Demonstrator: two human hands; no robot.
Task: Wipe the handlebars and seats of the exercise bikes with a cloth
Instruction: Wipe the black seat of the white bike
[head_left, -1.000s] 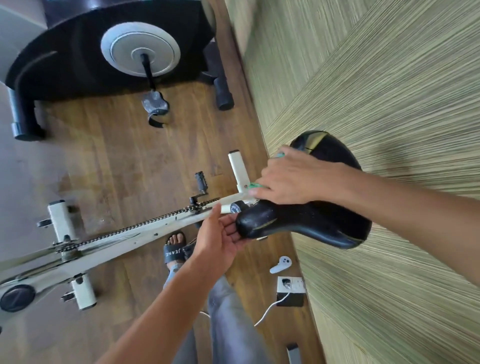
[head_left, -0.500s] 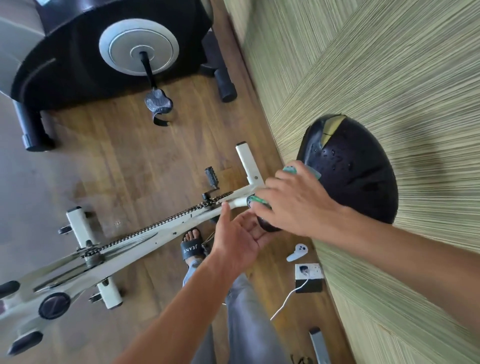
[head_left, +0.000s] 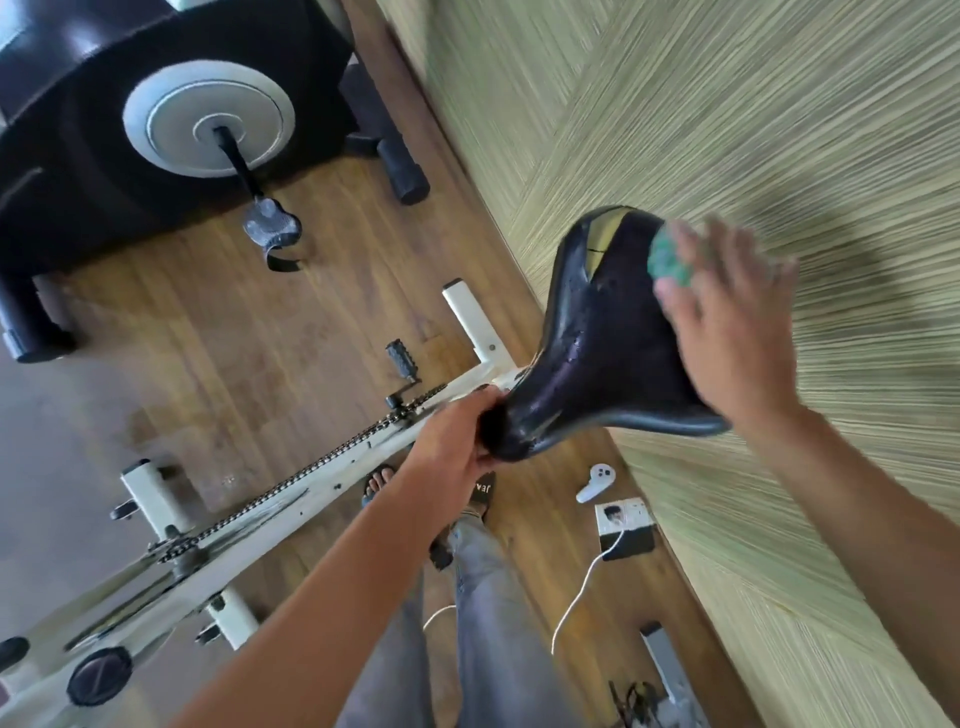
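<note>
A black bike seat (head_left: 597, 338) with a yellow patch at its wide end stands over the white bike frame (head_left: 291, 499). My left hand (head_left: 457, 441) grips the seat's narrow nose from below. My right hand (head_left: 727, 322) lies on the wide rear part of the seat, blurred by motion, and presses a green cloth (head_left: 667, 260) against it under the fingers. Most of the cloth is hidden beneath the hand. Wet droplets show on the seat's surface.
A second exercise bike with a black housing and grey disc (head_left: 208, 119) stands at the upper left, its pedal (head_left: 270, 226) hanging down. A green textured wall (head_left: 779, 130) runs along the right. On the wooden floor lie a white controller (head_left: 597, 480), a socket with a white cable (head_left: 623, 514), and my sandalled feet.
My right hand slid with the cloth from the seat's nose to its wide rear end. My left hand closed round the nose. The view shifted, showing more of the seat top.
</note>
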